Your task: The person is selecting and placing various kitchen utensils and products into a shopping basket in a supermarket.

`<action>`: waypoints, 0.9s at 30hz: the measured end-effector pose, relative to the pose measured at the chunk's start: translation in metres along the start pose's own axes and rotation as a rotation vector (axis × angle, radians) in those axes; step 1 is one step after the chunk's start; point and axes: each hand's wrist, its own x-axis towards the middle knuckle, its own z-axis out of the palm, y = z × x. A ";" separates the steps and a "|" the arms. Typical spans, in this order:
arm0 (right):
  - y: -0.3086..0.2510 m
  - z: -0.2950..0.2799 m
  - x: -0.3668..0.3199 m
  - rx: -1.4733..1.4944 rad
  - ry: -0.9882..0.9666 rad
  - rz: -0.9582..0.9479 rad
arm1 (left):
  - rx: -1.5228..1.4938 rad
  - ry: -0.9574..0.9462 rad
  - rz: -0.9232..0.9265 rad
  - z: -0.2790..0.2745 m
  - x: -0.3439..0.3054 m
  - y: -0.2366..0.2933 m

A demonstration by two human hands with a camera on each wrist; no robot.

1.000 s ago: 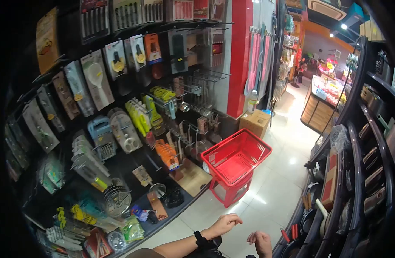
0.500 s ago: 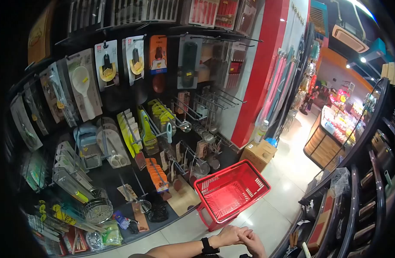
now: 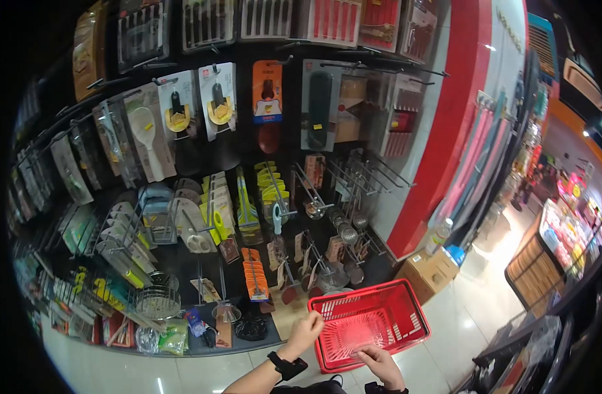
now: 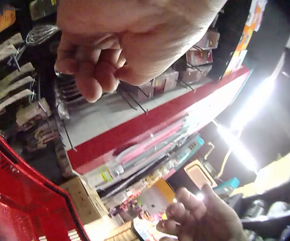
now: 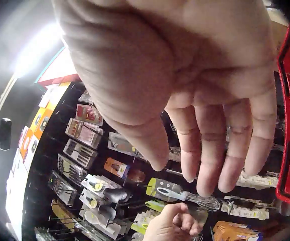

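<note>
My left hand [image 3: 304, 333], a dark band on its wrist, hovers by the near left rim of a red shopping basket [image 3: 415, 292]. Its fingers hang loosely curled around nothing, as the left wrist view also shows. Over the basket's near side is my right hand [image 3: 381, 366], its palm bare and its fingers relaxed and long in the right wrist view [image 5: 220, 130]. A gap separates the two hands. The basket has slotted walls, and nothing lies in it.
Kitchen tools hang on hooks ahead and left: whisks, orange-carded packs [image 3: 255, 276], green-handled tools [image 3: 248, 203] and a packaged white spoon [image 3: 146, 134]. A red pillar [image 3: 438, 151] and a cardboard box [image 3: 429, 270] stand beyond the basket. Dark shelving [image 3: 537, 348] borders the right.
The hands were apart, came together half a second ago, and are now apart again, closer to the basket. My view has turned, so the basket and racks sit differently in it.
</note>
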 end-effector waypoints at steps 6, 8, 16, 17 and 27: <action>-0.019 -0.060 0.016 -0.033 -0.037 -0.104 | 0.116 0.339 -0.066 0.005 0.039 0.005; -0.018 -0.078 0.021 -0.083 -0.017 -0.099 | 0.251 0.464 -0.093 0.004 0.047 0.010; 0.062 -0.149 0.052 -0.222 0.110 -0.002 | 0.053 0.414 -0.097 0.003 0.080 0.009; 0.120 -0.173 0.063 -0.438 0.221 -0.072 | 0.057 0.410 -0.095 -0.001 0.086 0.009; 0.111 -0.198 0.064 -0.817 0.725 0.101 | 0.346 0.798 0.225 -0.051 0.116 0.037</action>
